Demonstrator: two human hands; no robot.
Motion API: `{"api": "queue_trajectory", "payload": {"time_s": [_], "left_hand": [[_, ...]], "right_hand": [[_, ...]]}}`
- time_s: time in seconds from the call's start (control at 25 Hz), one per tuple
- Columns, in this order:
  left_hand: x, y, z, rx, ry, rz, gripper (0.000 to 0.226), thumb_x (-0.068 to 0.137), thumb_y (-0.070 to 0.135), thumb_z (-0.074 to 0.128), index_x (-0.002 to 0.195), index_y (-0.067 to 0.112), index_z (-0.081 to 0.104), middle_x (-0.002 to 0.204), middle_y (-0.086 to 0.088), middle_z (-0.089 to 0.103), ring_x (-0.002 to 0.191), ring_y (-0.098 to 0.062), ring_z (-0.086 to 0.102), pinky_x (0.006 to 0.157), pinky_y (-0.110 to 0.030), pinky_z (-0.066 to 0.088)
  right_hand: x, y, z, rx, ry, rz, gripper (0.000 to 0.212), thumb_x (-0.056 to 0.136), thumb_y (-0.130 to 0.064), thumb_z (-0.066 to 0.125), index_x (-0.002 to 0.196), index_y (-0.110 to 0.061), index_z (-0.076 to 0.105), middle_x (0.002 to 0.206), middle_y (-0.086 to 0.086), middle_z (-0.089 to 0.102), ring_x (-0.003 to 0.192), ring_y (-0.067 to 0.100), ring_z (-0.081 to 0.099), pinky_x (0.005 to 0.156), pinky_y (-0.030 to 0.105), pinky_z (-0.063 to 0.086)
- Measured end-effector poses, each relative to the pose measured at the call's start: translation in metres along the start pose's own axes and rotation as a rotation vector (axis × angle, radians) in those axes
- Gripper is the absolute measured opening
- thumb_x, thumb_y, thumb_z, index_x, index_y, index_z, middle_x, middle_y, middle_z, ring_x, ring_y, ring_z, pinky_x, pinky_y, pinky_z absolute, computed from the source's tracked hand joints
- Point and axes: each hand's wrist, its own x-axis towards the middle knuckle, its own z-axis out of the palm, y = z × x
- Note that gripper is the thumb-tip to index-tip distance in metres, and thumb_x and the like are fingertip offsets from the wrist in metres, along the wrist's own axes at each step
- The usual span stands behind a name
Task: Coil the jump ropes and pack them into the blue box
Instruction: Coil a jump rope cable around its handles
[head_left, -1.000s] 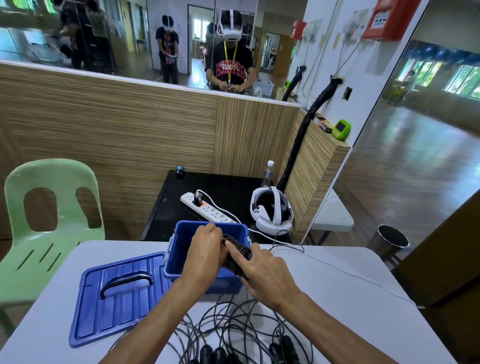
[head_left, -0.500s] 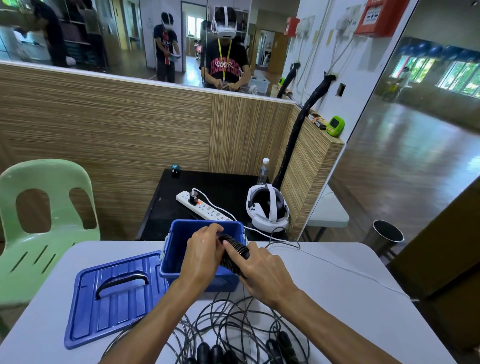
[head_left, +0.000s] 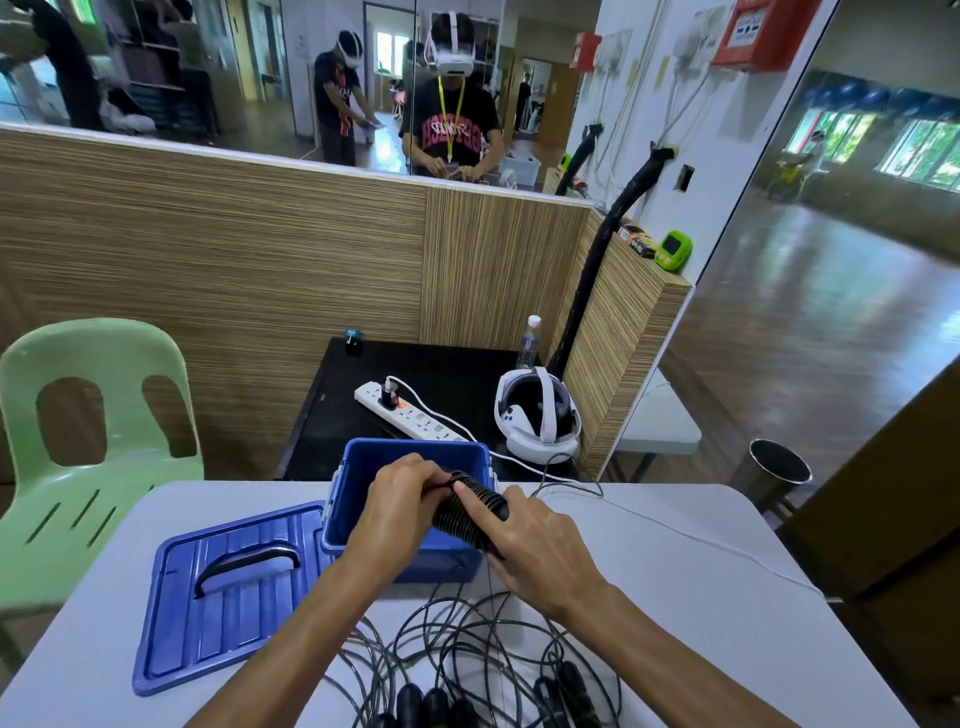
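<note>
An open blue box (head_left: 353, 483) stands on the white table (head_left: 675, 597) just beyond my hands. Over its near right corner, my right hand (head_left: 540, 551) grips a black ribbed jump-rope handle (head_left: 470, 512), thumb on top. My left hand (head_left: 400, 506) holds the handle's far end with curled fingers, above the box's opening. A tangle of thin black jump ropes (head_left: 467, 639) lies on the table under my forearms, with several black handles (head_left: 431, 706) at the near edge. The box's inside is mostly hidden by my left hand.
The blue lid (head_left: 223, 592) with a black handle lies flat to the left of the box. A green plastic chair (head_left: 88, 431) stands at the left. Behind the table a low black surface holds a power strip (head_left: 410, 415), a white headset (head_left: 537, 415) and a water bottle (head_left: 529, 343).
Both hands keep hold of the ribbed handle over the box. They have barely shifted; the view itself has moved slightly.
</note>
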Motion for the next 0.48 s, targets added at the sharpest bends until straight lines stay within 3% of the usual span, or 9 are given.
{"api": "queue_trajectory", "payload": {"time_s": [0.28, 0.48], "left_hand": [[0.004, 0.005, -0.006, -0.107, 0.02, -0.106, 0.026, 0.082, 0.004, 0.072, 0.107, 0.014, 0.072, 0.09, 0.009, 0.067, 0.082, 0.0, 0.062, 0.08, -0.016, 0.054], [0.012, 0.01, -0.011, -0.097, -0.073, -0.191, 0.014, 0.084, 0.005, 0.072, 0.095, 0.012, 0.073, 0.082, 0.006, 0.066, 0.07, 0.004, 0.058, 0.056, -0.002, 0.043]], "right_hand": [[0.001, 0.001, -0.003, 0.012, 0.022, 0.01, 0.094, 0.067, -0.031, 0.085, 0.147, -0.028, 0.037, 0.084, 0.009, 0.054, 0.057, 0.023, 0.053, 0.037, 0.031, 0.038], [-0.001, 0.004, -0.003, -0.007, 0.033, -0.009, 0.092, 0.067, -0.029, 0.085, 0.146, -0.027, 0.04, 0.082, 0.007, 0.052, 0.057, 0.022, 0.052, 0.037, 0.028, 0.032]]}}
